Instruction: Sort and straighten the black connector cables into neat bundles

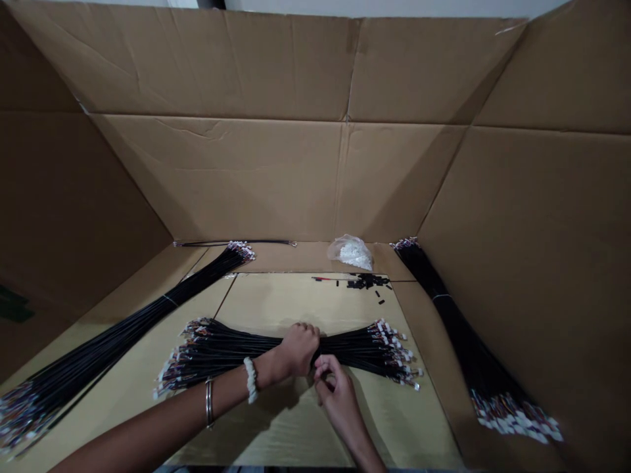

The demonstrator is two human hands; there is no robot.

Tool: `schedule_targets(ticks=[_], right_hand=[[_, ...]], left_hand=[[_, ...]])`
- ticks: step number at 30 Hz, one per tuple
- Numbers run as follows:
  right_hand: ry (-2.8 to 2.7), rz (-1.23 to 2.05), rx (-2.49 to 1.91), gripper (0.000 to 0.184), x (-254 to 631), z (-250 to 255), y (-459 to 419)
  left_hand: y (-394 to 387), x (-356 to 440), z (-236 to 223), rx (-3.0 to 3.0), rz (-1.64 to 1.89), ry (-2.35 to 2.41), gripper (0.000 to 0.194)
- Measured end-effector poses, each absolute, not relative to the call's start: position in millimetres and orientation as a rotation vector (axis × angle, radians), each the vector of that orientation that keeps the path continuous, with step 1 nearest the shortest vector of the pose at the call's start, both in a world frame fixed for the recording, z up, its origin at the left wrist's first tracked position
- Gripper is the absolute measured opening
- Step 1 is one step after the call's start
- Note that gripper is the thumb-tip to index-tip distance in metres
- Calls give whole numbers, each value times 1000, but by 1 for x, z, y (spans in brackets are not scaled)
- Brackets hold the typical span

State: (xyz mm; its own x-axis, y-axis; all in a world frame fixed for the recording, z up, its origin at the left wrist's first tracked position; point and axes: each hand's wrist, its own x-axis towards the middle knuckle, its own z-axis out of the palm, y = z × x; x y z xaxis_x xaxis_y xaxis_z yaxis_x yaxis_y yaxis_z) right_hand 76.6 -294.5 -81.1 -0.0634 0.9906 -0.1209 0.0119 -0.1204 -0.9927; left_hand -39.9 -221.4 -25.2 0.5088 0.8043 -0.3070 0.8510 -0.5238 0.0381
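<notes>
1. The left hand (299, 349) is clenched over the middle of the bundle of black cables (355, 349), its fingers curled around the far side. A metal bangle (210, 402) and a white beaded band (251, 380) circle the left wrist.
2. The right hand (336, 390) comes in from the near side, just beside the left. Its fingertips (320, 370) are pinched at the bundle's near edge, though exactly which strands they grip is too small to tell.
3. The bundle lies flat, its long axis running left to right across a pale yellow sheet (276, 303). Small white connectors fan out at both ends, pointing left and right.
4. Beyond the bundle, near the sheet's far edge, lies a small scatter of short black pieces (367, 281).
5. Farther back, a clear plastic bag (350, 253) holds white bits, and a single black cable (234, 243) lies along the far wall.
6. To the left, a tied cable bundle (98, 348) runs diagonally from far to near left. To the right, another tied cable bundle (458, 322) runs diagonally from far to near right. Both have connectors at their ends.
7. A large opened cardboard carton (221, 177) surrounds everything, its brown walls rising on the left, right and far sides.
</notes>
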Motion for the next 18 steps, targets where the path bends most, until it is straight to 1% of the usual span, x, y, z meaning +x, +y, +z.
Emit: schedule_targets(ticks=[2, 5, 7, 9, 11, 15, 18], right_hand=[[-1229, 1260, -1288, 22, 78, -80, -294], [-1253, 1221, -1327, 19, 81, -78, -294], [-1241, 1277, -1344, 19, 82, -77, -294], [-1209, 1375, -1344, 21, 83, -77, -294], [-1193, 1429, -1331, 22, 83, -76, -293], [-1241, 1404, -1284, 25, 87, -73, -289], [-1258, 1431, -1230, 26, 90, -73, -286]], left_hand=[[-217, -41, -22, 2534, -390, 1408, 43], [-212, -44, -16, 2508, -324, 1368, 35], [-210, -46, -13, 2511, -270, 1347, 35], [-209, -47, -12, 2512, -272, 1340, 39], [-209, -48, -10, 2505, -281, 1340, 39], [-207, -50, -4, 2458, -278, 1355, 37], [-203, -54, 1, 2393, -145, 1282, 32]])
